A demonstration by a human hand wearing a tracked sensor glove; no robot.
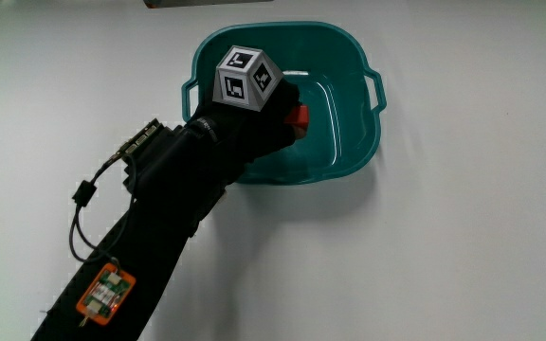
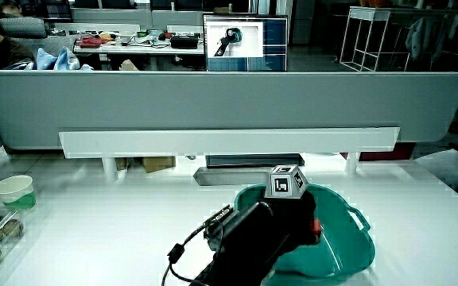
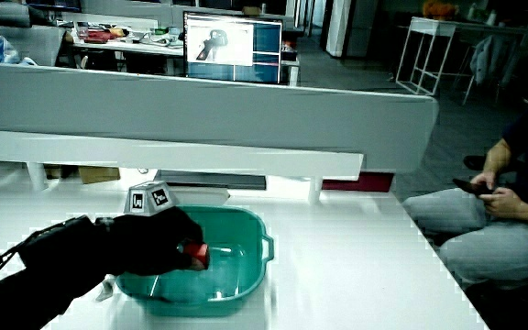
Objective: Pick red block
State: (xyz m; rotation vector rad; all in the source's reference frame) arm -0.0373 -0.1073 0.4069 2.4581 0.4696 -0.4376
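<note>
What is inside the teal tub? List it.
The hand reaches into the teal tub, closed on a red block. The hand covers the tub floor beneath it, so anything there stays hidden.

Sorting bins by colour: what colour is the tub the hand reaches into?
Teal, clearest in the main view: the tub around the hand.

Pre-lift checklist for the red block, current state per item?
1. Hand over the teal tub: ok.
2. Fingers closed on the red block: ok, block shows at the fingertips in the main view and in a side view.
3. Firmness of the grip: cannot tell, the glove hides the contact.
4. Block off the tub floor: cannot tell.
5. Way up out of the tub unobstructed: ok.
6. Forearm cable away from the tub rim: ok.
</note>
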